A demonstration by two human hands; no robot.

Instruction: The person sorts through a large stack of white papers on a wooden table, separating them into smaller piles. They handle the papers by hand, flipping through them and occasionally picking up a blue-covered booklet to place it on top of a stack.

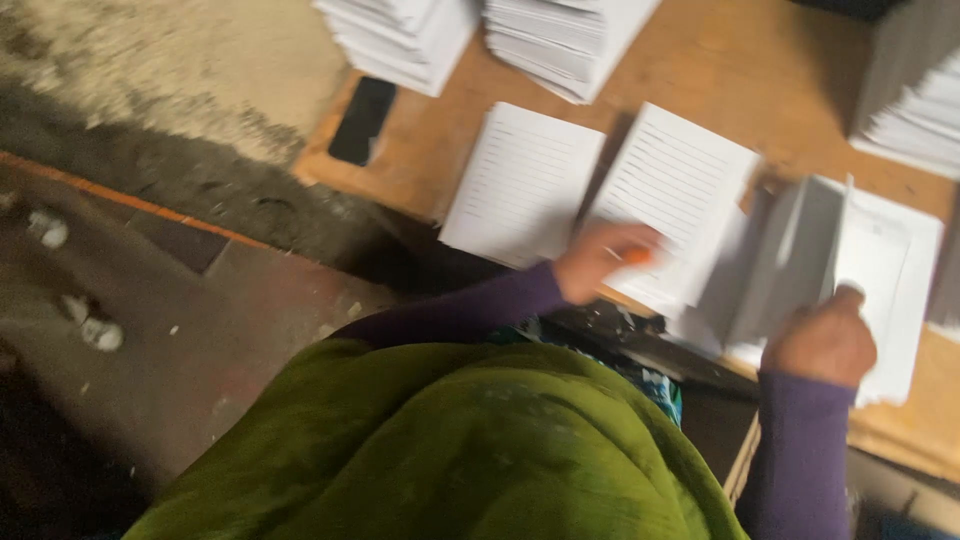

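While the left hand rests on the near edge of a lined paper booklet with a small orange object at its fingertips, the right hand is closed on the near edge of a thicker stack of folded white sheets, thumb up against the paper. The view is blurred, so whether the left hand's fingers actually pinch the orange object I cannot tell. The two hands are apart, each on its own pile, both piles lying side by side on the wooden counter. Another lined booklet lies just left of the first. Tall stacks of white sheets stand at the far edge, more at the right edge, and a dark phone lies near the counter's left corner.
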